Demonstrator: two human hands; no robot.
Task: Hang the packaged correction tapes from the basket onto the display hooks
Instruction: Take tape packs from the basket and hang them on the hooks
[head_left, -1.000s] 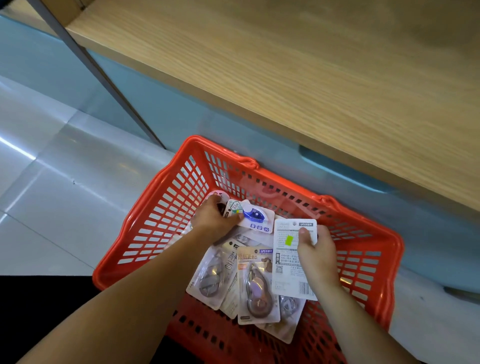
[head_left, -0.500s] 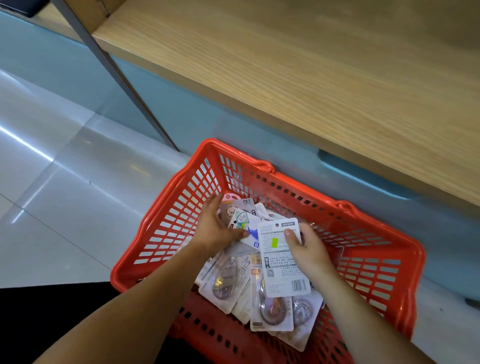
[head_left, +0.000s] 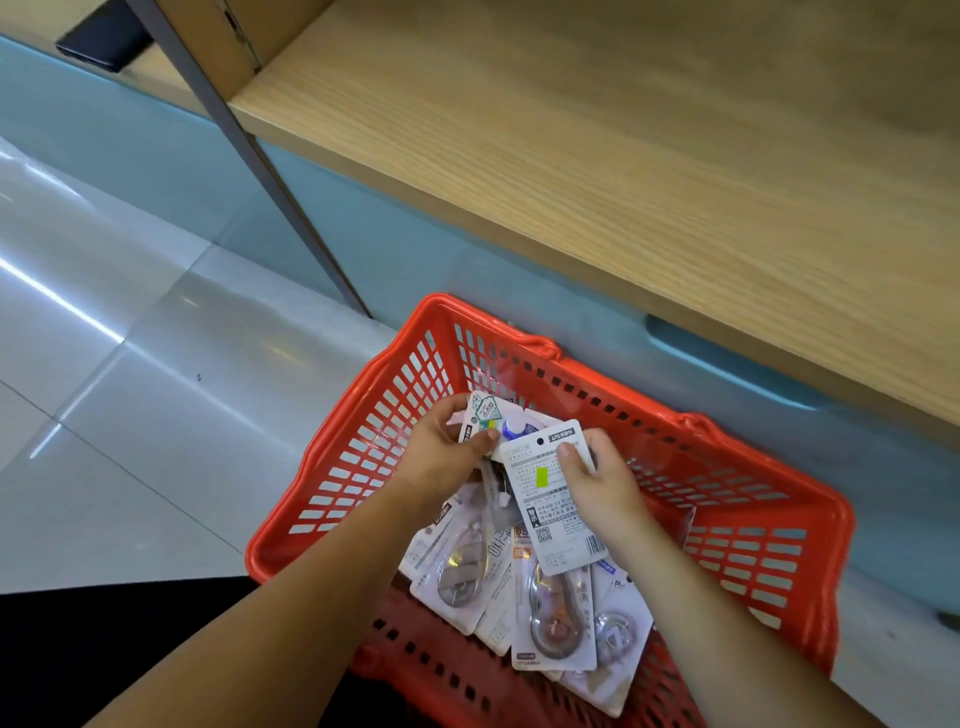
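Both hands have lifted higher: the left hand pinches a small pack, the right hand grips a card-backed correction tape, hang-hole up, probably for hooking, above the packs left in the red basket.

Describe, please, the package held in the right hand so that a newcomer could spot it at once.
Find the red basket on the floor beside the wooden shelf. Over its pile of packages, the right hand pinches a white card. Unlike its neighbours, it shows its printed back, with a barcode and a lime-green sticker.
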